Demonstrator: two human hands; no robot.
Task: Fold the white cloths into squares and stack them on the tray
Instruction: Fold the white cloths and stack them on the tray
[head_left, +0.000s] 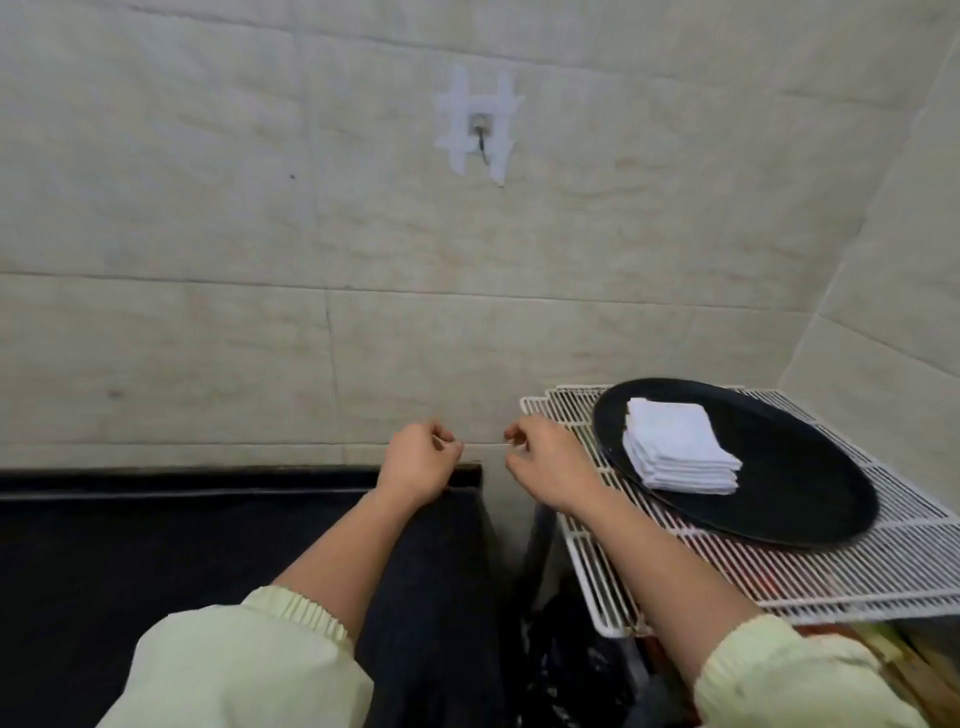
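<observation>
1. Tiled wall behind; at right, a wire rack (883, 571) bears the tray (789, 467), with the folded cloths (680, 447) stacked on its far side.
2. Left hand (421, 462) and right hand (550, 467) have fingers curled as if pinching; I cannot tell what.
3. The right forearm lies just beside the tray's rim and could nudge it, toppling the stack.

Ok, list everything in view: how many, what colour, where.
white wire racks: seemingly two, white, layered, right.
round black tray: one, black, on the racks.
folded white cloths: one stack, white, on the tray's left part.
black countertop: one, black, lower left.
metal wall hook: one, grey, taped to the wall, top centre.
beige tiled wall: one, beige, behind everything.
dark fabric: one, blue-black, between the forearms; unidentifiable.
thin pale strip: one, whitish, seemingly pinched between both hands.
left hand: one, fingers curled, centre.
right hand: one, fingers curled, beside the racks.
pale green sleeves: two, bottom corners.
</observation>
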